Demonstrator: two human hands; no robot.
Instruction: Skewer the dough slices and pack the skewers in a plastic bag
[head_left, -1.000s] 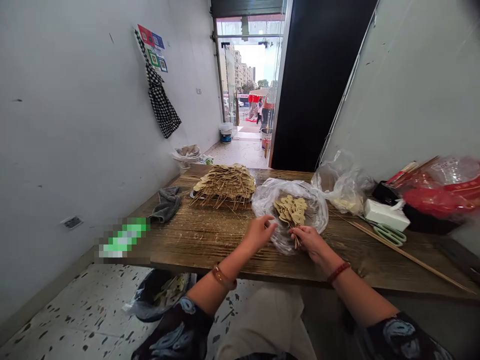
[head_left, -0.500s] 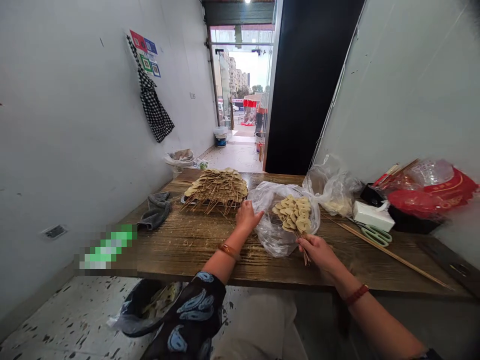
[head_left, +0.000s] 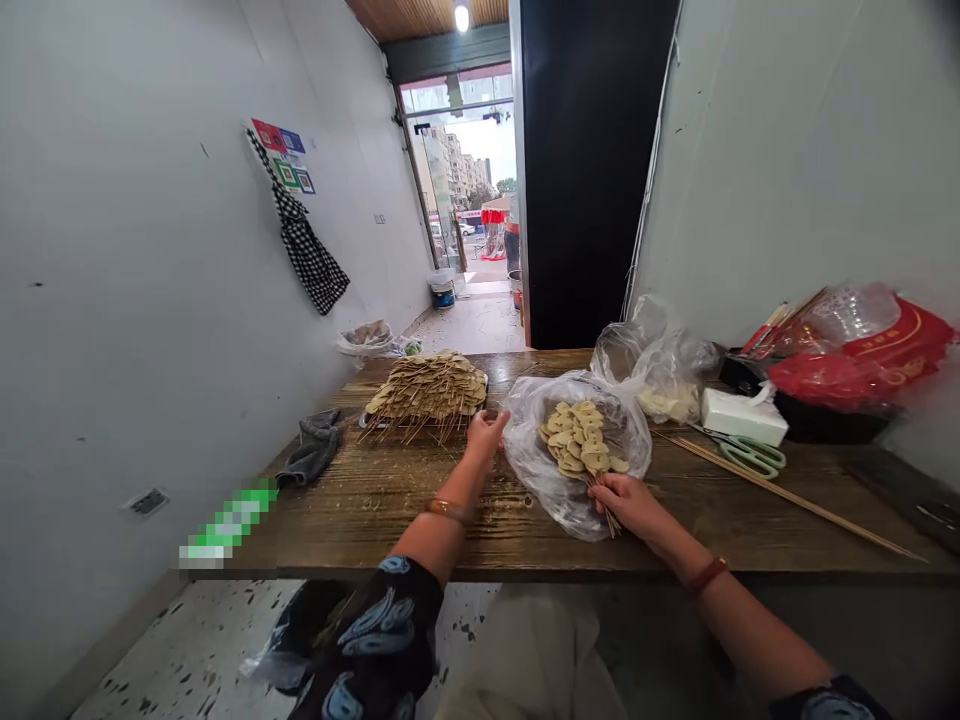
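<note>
My right hand [head_left: 626, 505] is closed round the bare stick ends of a bundle of skewers [head_left: 577, 438] threaded with pale yellow, flat slices. The slices lie over the mouth of a clear plastic bag [head_left: 637, 440] spread on the table. My left hand [head_left: 486, 436] is between the bag and a heap of similar skewers [head_left: 427, 390] piled on a tray, its thumb and fingers apart near the bag's left edge. I make out nothing in it. The heap's sticks point mostly towards me.
On the wooden table [head_left: 420, 530], a grey cloth [head_left: 309, 448] lies left. To the right are loose bamboo sticks [head_left: 795, 495], green-handled scissors [head_left: 754, 457], a tissue pack [head_left: 742, 415], another plastic bag [head_left: 671, 385] and a red bag [head_left: 870, 365]. A lined bin [head_left: 292, 630] stands below.
The view has tilted up and shifted slightly right. My left hand's fingers have moved, with the thumb less stretched out. The skewers in my right hand lie lower on the bag.
</note>
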